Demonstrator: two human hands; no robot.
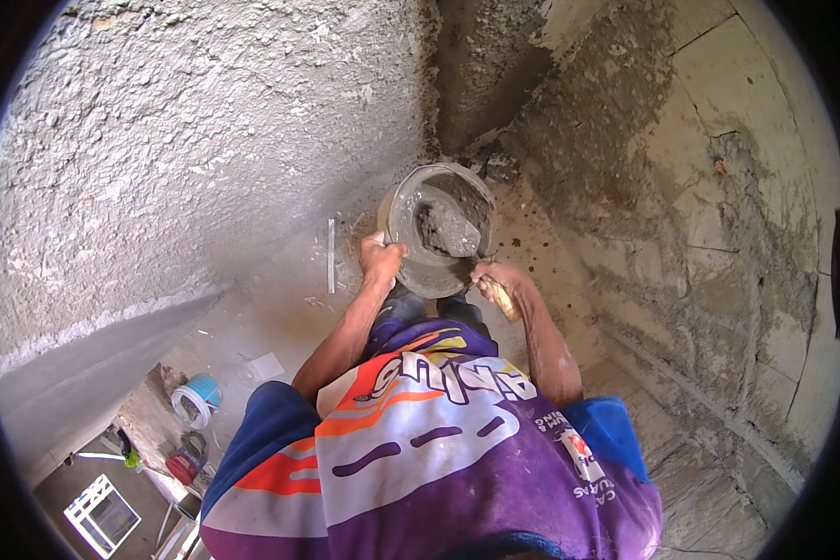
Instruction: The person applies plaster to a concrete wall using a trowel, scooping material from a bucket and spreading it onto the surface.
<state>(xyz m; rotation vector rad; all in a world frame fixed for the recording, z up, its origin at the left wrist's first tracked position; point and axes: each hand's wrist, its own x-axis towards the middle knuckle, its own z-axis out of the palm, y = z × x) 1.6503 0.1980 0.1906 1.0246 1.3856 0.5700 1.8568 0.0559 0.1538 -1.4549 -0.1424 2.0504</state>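
Note:
A round grey mortar bucket (394, 207) stands in front of me, its inside coated with wet grey mortar (422, 271). My left hand (380, 260) is closed on the bucket's left rim. In my right hand (503, 278), at the bucket's near right side, is a trowel (505, 302) with a yellowish handle, the fingers wrapped round it. The trowel's blade (455, 232) reaches inside the bucket and is smeared with mortar. My dark shoes (401, 310) are just below the bucket.
A rough plastered wall (205, 140) rises at the left, and a patchy, mortar-stained wall (681, 187) at the right; they meet beyond the bucket. A pale straight strip (331, 256) lies left of the bucket. Farther back left are a blue-and-white pail (197, 399) and a window frame (104, 516).

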